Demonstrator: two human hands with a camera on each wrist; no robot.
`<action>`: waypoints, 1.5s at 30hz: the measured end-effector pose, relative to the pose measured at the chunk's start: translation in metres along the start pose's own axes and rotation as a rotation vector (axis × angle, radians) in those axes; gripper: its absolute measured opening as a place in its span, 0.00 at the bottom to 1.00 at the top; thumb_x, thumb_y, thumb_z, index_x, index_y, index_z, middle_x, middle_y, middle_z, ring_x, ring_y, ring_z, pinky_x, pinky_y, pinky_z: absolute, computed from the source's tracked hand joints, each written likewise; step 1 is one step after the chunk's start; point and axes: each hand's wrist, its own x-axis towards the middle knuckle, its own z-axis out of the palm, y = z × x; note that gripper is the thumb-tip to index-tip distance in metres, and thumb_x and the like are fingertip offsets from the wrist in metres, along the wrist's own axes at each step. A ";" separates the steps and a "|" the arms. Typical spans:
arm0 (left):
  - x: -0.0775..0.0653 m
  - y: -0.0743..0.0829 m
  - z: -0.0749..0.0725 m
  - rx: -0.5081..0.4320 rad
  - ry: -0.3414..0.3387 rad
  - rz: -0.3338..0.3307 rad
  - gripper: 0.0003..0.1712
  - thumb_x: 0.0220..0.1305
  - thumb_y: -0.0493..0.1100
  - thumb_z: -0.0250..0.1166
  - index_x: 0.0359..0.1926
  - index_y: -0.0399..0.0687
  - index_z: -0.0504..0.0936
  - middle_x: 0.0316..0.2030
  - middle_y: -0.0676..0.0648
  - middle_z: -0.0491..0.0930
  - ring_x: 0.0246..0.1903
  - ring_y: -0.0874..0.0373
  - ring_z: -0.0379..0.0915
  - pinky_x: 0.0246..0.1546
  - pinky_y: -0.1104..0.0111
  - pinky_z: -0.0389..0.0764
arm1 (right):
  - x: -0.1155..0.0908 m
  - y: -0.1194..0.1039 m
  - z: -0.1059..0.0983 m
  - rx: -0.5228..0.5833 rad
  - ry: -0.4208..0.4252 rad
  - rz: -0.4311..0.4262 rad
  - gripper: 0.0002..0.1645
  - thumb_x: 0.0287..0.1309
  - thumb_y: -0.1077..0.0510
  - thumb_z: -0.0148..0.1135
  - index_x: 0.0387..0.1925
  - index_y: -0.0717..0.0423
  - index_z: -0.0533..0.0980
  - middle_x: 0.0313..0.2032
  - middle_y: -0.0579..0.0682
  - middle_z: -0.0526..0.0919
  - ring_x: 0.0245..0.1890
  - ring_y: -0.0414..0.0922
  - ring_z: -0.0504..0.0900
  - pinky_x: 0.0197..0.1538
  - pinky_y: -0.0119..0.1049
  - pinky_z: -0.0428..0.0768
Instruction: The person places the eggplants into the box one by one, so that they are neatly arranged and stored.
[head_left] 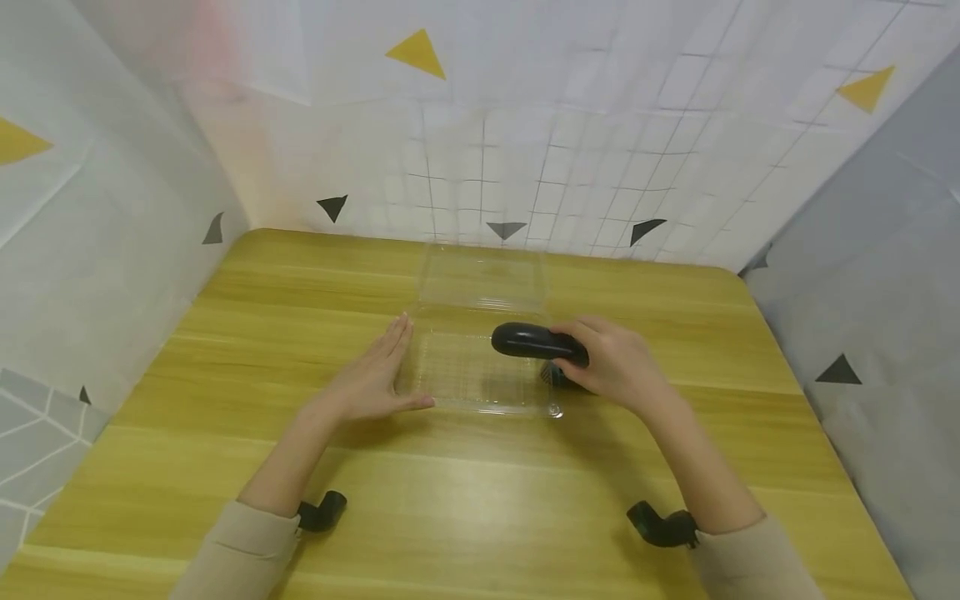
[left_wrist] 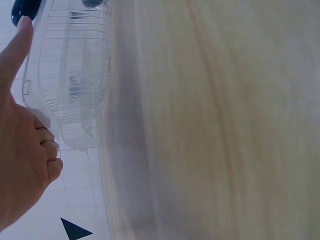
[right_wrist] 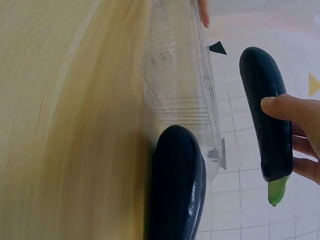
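Above right side of container point(head_left: 487, 409), grip eggplant point(head_left: 525, 340) near stem point(right_wrist: 277, 191), clamped between thumb and fingers of right hand point(head_left: 618, 364); expect firm, slick handling. Below, steady flimsy left edge with left hand point(head_left: 371, 381), thumb spread from fingers, exact contact unclear.

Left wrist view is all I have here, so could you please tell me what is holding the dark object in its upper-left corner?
Observer: The right hand is gripping it, as the head view shows; it looks like a dark eggplant.

Operator: Thank you; could you tell me what colour its far end is, which I cannot see?

Observer: In the right wrist view, that end is a green tip.

Operator: And would you say anything lies on the table, on the right hand's side of the clear container?

Observer: Yes, the right wrist view shows at least one more eggplant lying on the table there, outside the container.
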 end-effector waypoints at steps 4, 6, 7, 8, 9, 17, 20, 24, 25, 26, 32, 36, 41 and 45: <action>0.002 -0.001 -0.001 0.002 0.002 -0.004 0.69 0.53 0.78 0.56 0.75 0.37 0.33 0.75 0.41 0.27 0.73 0.49 0.26 0.71 0.55 0.45 | 0.006 0.001 0.003 -0.004 -0.012 0.013 0.26 0.42 0.55 0.78 0.46 0.55 0.81 0.38 0.53 0.84 0.34 0.50 0.83 0.32 0.44 0.82; 0.003 -0.002 0.000 0.001 0.003 -0.005 0.68 0.54 0.77 0.57 0.75 0.38 0.33 0.75 0.41 0.27 0.73 0.50 0.25 0.71 0.56 0.44 | 0.009 0.001 0.005 0.001 -0.016 0.015 0.26 0.42 0.56 0.78 0.47 0.54 0.81 0.38 0.52 0.84 0.34 0.49 0.83 0.32 0.44 0.82; 0.003 -0.002 0.001 -0.001 0.003 -0.006 0.68 0.54 0.76 0.57 0.75 0.38 0.33 0.75 0.41 0.27 0.73 0.50 0.25 0.71 0.56 0.44 | 0.010 0.001 0.007 0.004 -0.018 0.015 0.26 0.42 0.56 0.78 0.47 0.54 0.81 0.38 0.53 0.84 0.35 0.50 0.83 0.34 0.45 0.82; 0.003 -0.003 0.001 -0.002 0.000 -0.009 0.68 0.54 0.76 0.58 0.75 0.38 0.33 0.75 0.42 0.26 0.73 0.50 0.25 0.71 0.56 0.44 | 0.011 0.001 0.009 0.008 -0.023 0.014 0.26 0.42 0.56 0.78 0.47 0.55 0.81 0.39 0.53 0.84 0.37 0.50 0.83 0.35 0.45 0.82; 0.003 -0.003 0.002 -0.005 -0.002 -0.012 0.68 0.55 0.75 0.58 0.75 0.39 0.33 0.75 0.42 0.26 0.73 0.50 0.25 0.71 0.55 0.44 | 0.013 0.001 0.011 0.012 -0.028 0.013 0.26 0.42 0.56 0.77 0.47 0.55 0.81 0.40 0.53 0.84 0.38 0.51 0.83 0.37 0.45 0.83; 0.002 -0.001 0.003 -0.006 0.006 -0.011 0.69 0.53 0.78 0.56 0.75 0.38 0.33 0.75 0.41 0.28 0.73 0.47 0.27 0.70 0.54 0.46 | 0.024 -0.001 0.023 0.041 -0.035 0.018 0.26 0.44 0.56 0.76 0.48 0.55 0.81 0.41 0.54 0.85 0.38 0.51 0.84 0.38 0.46 0.83; 0.003 -0.001 0.003 -0.009 0.009 -0.005 0.70 0.53 0.78 0.56 0.75 0.38 0.33 0.75 0.40 0.28 0.73 0.48 0.26 0.71 0.54 0.45 | 0.028 -0.002 0.026 0.041 -0.035 0.026 0.26 0.44 0.56 0.77 0.48 0.54 0.81 0.41 0.53 0.85 0.38 0.51 0.84 0.37 0.46 0.83; 0.006 -0.002 0.003 0.001 0.005 -0.004 0.71 0.51 0.81 0.52 0.75 0.39 0.32 0.75 0.41 0.27 0.73 0.50 0.25 0.71 0.56 0.43 | 0.033 -0.003 0.030 0.048 -0.044 0.028 0.26 0.45 0.56 0.77 0.49 0.56 0.80 0.44 0.53 0.84 0.40 0.52 0.84 0.38 0.46 0.83; 0.007 -0.002 0.003 0.006 0.001 -0.007 0.71 0.51 0.82 0.51 0.75 0.39 0.32 0.75 0.42 0.26 0.73 0.50 0.24 0.71 0.56 0.43 | 0.034 -0.003 0.032 0.044 -0.047 0.028 0.26 0.45 0.56 0.77 0.48 0.56 0.80 0.44 0.53 0.84 0.40 0.52 0.84 0.38 0.46 0.83; 0.007 -0.002 0.003 0.010 0.000 -0.006 0.71 0.50 0.83 0.51 0.75 0.39 0.32 0.75 0.42 0.26 0.73 0.50 0.24 0.71 0.57 0.43 | 0.035 -0.003 0.033 0.044 -0.051 0.027 0.26 0.45 0.56 0.77 0.49 0.56 0.80 0.44 0.54 0.84 0.40 0.52 0.84 0.37 0.45 0.83; 0.008 -0.001 0.004 0.009 -0.005 -0.010 0.72 0.49 0.84 0.49 0.75 0.40 0.32 0.75 0.42 0.26 0.73 0.51 0.24 0.71 0.57 0.43 | 0.042 -0.006 0.038 0.041 -0.066 0.030 0.27 0.45 0.56 0.77 0.49 0.55 0.81 0.44 0.54 0.84 0.39 0.52 0.84 0.37 0.45 0.83; 0.007 -0.001 0.003 0.012 -0.001 -0.012 0.72 0.49 0.84 0.49 0.75 0.39 0.32 0.75 0.42 0.26 0.73 0.51 0.25 0.71 0.57 0.44 | 0.046 -0.008 0.044 0.037 -0.074 0.031 0.26 0.45 0.55 0.77 0.49 0.54 0.81 0.44 0.54 0.85 0.42 0.52 0.83 0.38 0.46 0.83; 0.007 0.000 0.003 0.010 0.008 -0.011 0.71 0.50 0.82 0.52 0.75 0.39 0.33 0.75 0.42 0.27 0.73 0.50 0.26 0.71 0.56 0.44 | 0.051 -0.011 0.056 0.045 -0.108 0.040 0.26 0.47 0.55 0.76 0.50 0.54 0.81 0.46 0.53 0.84 0.44 0.51 0.82 0.39 0.44 0.83; 0.007 0.000 0.004 0.004 0.007 -0.013 0.70 0.52 0.80 0.54 0.75 0.40 0.33 0.75 0.42 0.27 0.73 0.50 0.26 0.70 0.56 0.45 | 0.055 -0.015 0.063 0.023 -0.132 0.053 0.25 0.47 0.55 0.76 0.50 0.54 0.81 0.45 0.52 0.84 0.44 0.50 0.82 0.40 0.44 0.83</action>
